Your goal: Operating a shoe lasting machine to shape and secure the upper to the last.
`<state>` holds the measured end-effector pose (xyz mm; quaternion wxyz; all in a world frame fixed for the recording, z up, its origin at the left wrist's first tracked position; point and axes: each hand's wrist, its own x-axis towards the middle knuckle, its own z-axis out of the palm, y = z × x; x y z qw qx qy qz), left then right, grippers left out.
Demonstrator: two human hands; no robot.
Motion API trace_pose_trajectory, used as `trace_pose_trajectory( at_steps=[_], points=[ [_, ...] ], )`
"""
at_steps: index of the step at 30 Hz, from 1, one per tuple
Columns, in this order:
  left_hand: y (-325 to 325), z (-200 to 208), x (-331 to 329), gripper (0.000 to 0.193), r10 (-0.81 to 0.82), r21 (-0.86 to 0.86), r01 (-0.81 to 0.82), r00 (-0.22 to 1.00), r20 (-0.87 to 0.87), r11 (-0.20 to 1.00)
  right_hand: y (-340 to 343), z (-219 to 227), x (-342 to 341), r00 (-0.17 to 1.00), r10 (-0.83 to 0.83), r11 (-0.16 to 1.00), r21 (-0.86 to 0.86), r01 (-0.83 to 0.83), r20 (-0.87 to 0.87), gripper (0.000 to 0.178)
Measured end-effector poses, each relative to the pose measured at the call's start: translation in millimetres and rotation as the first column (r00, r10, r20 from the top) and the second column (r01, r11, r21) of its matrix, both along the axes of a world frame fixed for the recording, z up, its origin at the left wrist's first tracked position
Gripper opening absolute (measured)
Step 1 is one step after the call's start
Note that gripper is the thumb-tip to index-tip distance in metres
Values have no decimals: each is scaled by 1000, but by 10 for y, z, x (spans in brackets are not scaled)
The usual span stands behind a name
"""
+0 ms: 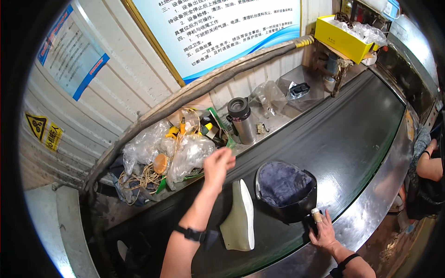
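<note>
A black boot [299, 214] stands on the dark conveyor belt [352, 153], its mouth lined with dark grey-blue fur [283, 183]. At the boot's lower right, my right hand [324, 232] grips its black edge; one finger wears a pale wrap. Left of the boot lies an olive-green shoe last [237, 222] with a white sole side. My left hand [219, 169] hangs above the belt's far edge, past the last's tip. Its fingers are slightly blurred, loosely bent and apart, with nothing visible in them.
Behind the belt are clear plastic bags [190, 155], coiled cord [143, 178] and a steel thermos [242, 123]. A yellow box [343, 39] stands at the far right. A thick hose [208, 78] runs along the wall. Another person's arm [430, 162] shows at the right.
</note>
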<state>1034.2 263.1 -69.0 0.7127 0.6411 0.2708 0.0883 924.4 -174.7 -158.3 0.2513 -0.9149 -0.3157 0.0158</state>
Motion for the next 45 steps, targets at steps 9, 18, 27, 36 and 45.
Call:
trace_pose_trajectory(
  at_steps=[9,18,27,36,45],
  points=[
    [615,-134,-443,32,247,952,-256,946,210,168,68,-35,18,1000,28,999,23,-29,8,65],
    [1084,-527,536,26,-113,942,66,993,-31,329,86,-83,-5,999,44,999,14,-44,3,65],
    [1041,-250,558,33,106,907,244,949,-296,344,170,-58,-27,999,39,999,36,-40,25,62],
    [-601,-277,-968,78,-148,920,60,989,-2,388,85,-8,2,998,10,995,103,-16,54,63],
    [-1610,-497,-2032,135,143,650,458,741,-656,606,34,-3,-32,994,-58,983,182,40,91,54]
  ],
)
